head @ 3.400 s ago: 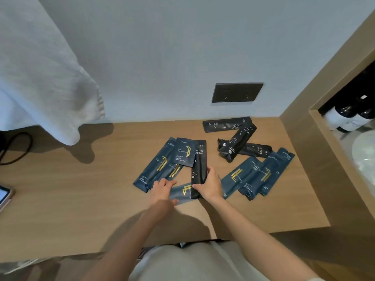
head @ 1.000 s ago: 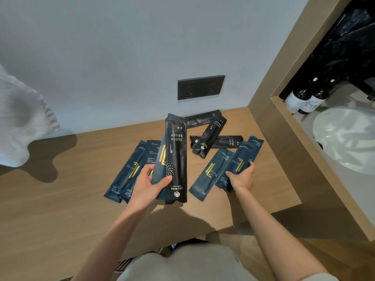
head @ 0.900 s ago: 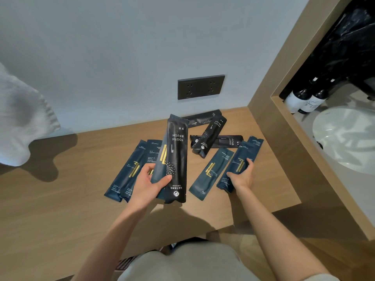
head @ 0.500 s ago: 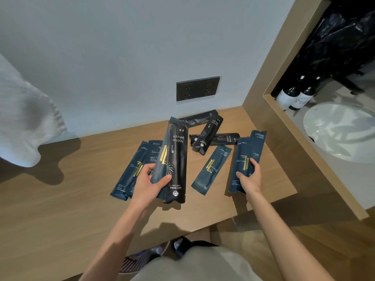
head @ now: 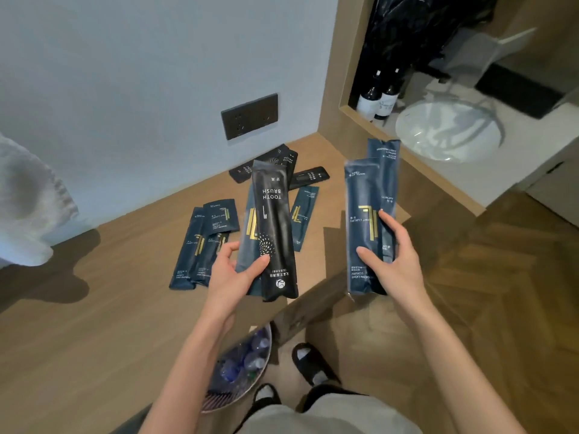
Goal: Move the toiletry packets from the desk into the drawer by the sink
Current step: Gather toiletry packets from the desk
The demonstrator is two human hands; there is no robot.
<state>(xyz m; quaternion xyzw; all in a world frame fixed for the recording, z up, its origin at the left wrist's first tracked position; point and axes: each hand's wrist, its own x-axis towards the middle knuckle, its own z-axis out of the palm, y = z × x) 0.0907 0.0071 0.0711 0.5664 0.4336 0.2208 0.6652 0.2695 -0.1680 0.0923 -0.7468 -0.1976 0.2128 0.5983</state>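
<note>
So, packet count: the left hand [head: 233, 277] is curled round a long black foil toothbrush packet [head: 274, 233] with one navy gold-striped packet [head: 247, 227] tucked behind it, thumb across the front, both lifted above the light wooden counter [head: 94, 308] mid-frame. The right hand [head: 398, 264], centre right, grips two more long navy packets [head: 363, 214], one fanned out behind the other, held out past the counter's right edge. All four held ones run lengthwise up the frame, far ends toward the wall; the black one's lettering reads upside down. Lying on the counter: three black packets [head: 308, 178] criss-crossed by the wall under the dark grey socket plate [head: 249, 115], one lone navy packet [head: 302, 214] pointing up the frame, and what looks like three overlapped navy packets [head: 191, 245] at centre left, long axes also up the frame. Upper right there's a round white sink basin [head: 448, 130] with two dark white-labelled bottles [head: 369, 101] beside it.
</note>
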